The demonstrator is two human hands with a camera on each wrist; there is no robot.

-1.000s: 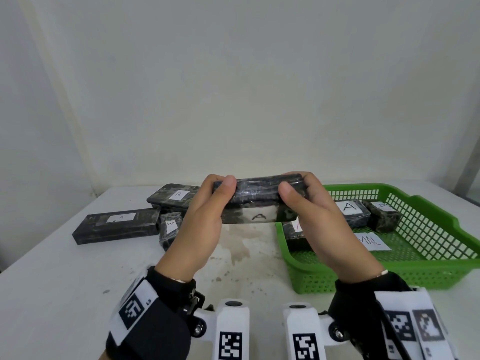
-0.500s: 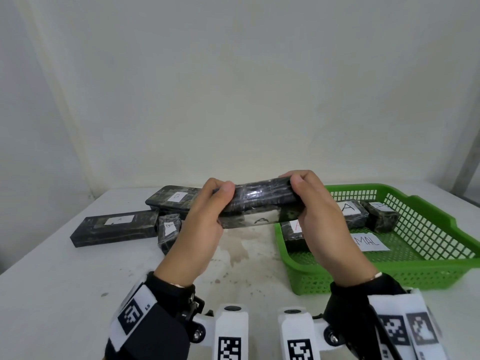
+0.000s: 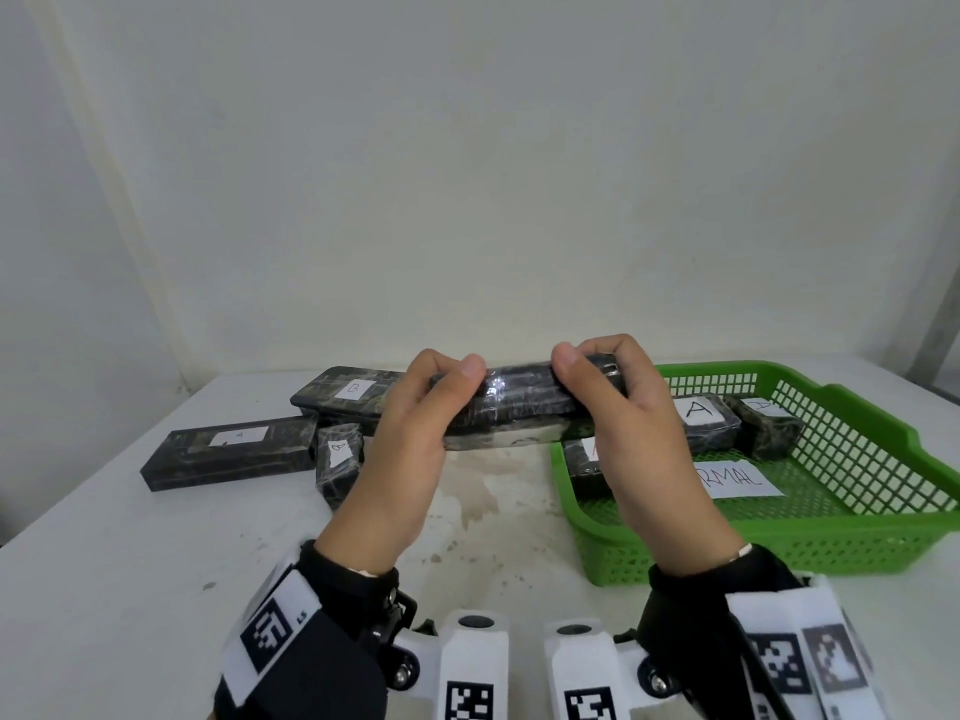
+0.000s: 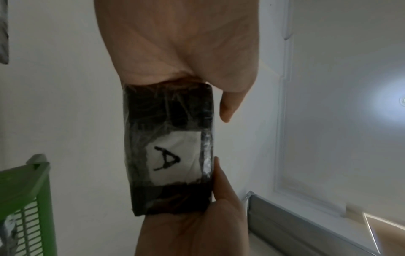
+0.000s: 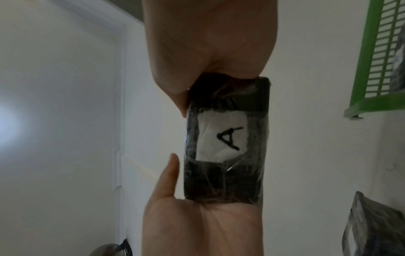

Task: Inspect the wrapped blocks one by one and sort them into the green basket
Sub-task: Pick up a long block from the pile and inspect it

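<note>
Gripped at both ends, the wrapped block (image 3: 519,407) hangs above the table (image 3: 104,563) — left hand (image 3: 410,433) at 9 o'clock, right hand (image 3: 639,423) at 3 o'clock, fingers curled round it. Its "A" label (image 4: 175,159) faces down. At 3 o'clock beyond, the green basket (image 3: 883,532) holds more blocks.

White counter (image 3: 104,589) shows a brownish stain (image 3: 478,491) at centre, plain pale wall (image 3: 467,174) behind, possibly a metal frame (image 3: 940,324) far right.
</note>
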